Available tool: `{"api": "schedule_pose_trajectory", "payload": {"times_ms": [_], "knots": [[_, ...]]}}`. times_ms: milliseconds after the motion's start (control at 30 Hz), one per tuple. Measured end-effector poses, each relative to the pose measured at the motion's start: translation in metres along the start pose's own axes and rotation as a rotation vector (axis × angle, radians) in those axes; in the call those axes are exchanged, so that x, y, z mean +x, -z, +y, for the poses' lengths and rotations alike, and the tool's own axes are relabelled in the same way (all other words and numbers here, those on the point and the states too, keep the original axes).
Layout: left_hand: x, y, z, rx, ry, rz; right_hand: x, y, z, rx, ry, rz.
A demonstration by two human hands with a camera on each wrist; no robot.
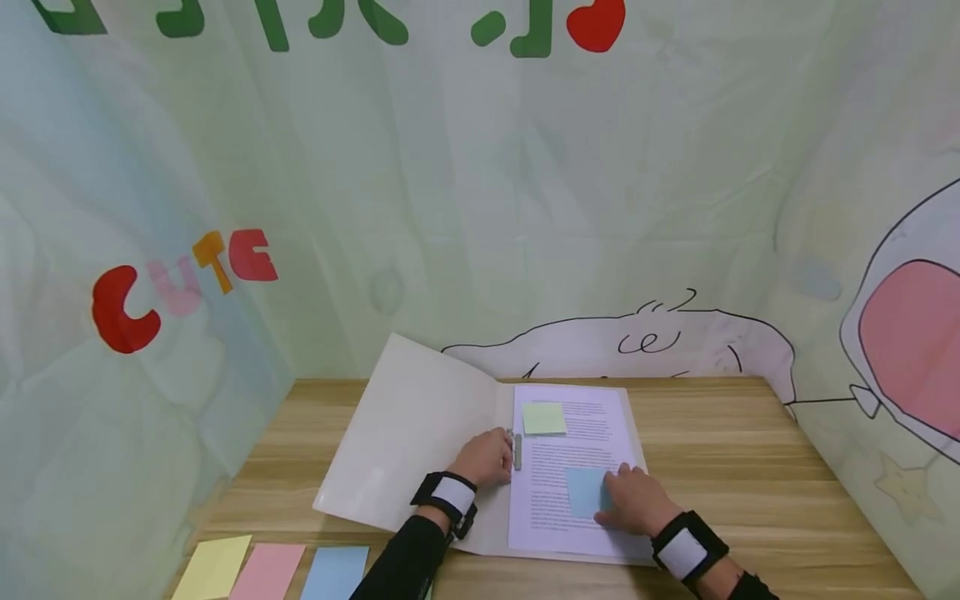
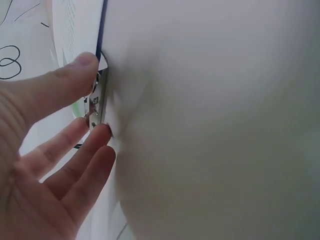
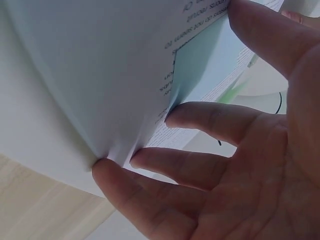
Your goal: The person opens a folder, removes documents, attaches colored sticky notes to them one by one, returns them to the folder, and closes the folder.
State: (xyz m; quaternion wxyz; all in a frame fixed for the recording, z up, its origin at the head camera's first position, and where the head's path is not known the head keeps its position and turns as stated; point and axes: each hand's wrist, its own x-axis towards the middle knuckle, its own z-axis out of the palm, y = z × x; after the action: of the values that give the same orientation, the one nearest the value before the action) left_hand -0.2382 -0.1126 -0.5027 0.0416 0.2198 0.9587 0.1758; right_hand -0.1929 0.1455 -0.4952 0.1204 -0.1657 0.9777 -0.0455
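Observation:
An open white folder (image 1: 412,425) lies on the wooden table with printed sheets (image 1: 555,533) on its right side. My left hand (image 1: 483,458) is at the fold, thumb and fingers about the folder's metal clip (image 2: 97,100) at the sheets' left edge. On the top sheet, a green sticky note (image 1: 544,419) sits near the upper left and a blue sticky note (image 1: 585,492) lower down. My right hand (image 1: 637,500) rests on the blue note's right part, covering its edge. In the right wrist view its fingers are spread, with fingertips (image 3: 175,115) touching the note and sheet.
At the table's front left lie yellow (image 1: 213,567), pink (image 1: 267,571) and blue (image 1: 335,571) sticky-note pads, the blue one close to my left sleeve. A printed cloth backdrop (image 1: 450,208) stands behind and beside the wooden table (image 1: 720,467).

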Motion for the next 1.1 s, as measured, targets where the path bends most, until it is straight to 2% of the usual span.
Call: {"api": "schedule_pose_trajectory", "payload": {"times_ms": [233, 500, 633, 733, 900, 1000, 1100], "knots": [[0.002, -0.004, -0.001, 0.021, -0.007, -0.002, 0.0, 0.001, 0.0, 0.005, -0.005, -0.001], [0.001, -0.004, 0.003, 0.082, -0.007, 0.016, 0.001, -0.001, 0.003, -0.014, 0.013, 0.042], [-0.004, -0.007, 0.01, 0.113, 0.041, 0.054, 0.001, -0.004, 0.002, -0.016, 0.018, 0.044], [-0.009, -0.006, 0.02, 0.125, 0.1, 0.073, 0.001, -0.004, 0.001, -0.011, 0.009, 0.03], [-0.022, -0.002, 0.036, 0.152, 0.17, 0.029, 0.001, -0.004, 0.002, -0.017, 0.002, 0.025], [-0.033, -0.001, 0.043, 0.194, 0.147, 0.002, 0.0, -0.003, 0.002, -0.02, 0.008, 0.026], [-0.046, 0.001, 0.049, 0.255, 0.076, -0.018, 0.0, -0.002, 0.002, -0.016, 0.016, 0.029]]}}
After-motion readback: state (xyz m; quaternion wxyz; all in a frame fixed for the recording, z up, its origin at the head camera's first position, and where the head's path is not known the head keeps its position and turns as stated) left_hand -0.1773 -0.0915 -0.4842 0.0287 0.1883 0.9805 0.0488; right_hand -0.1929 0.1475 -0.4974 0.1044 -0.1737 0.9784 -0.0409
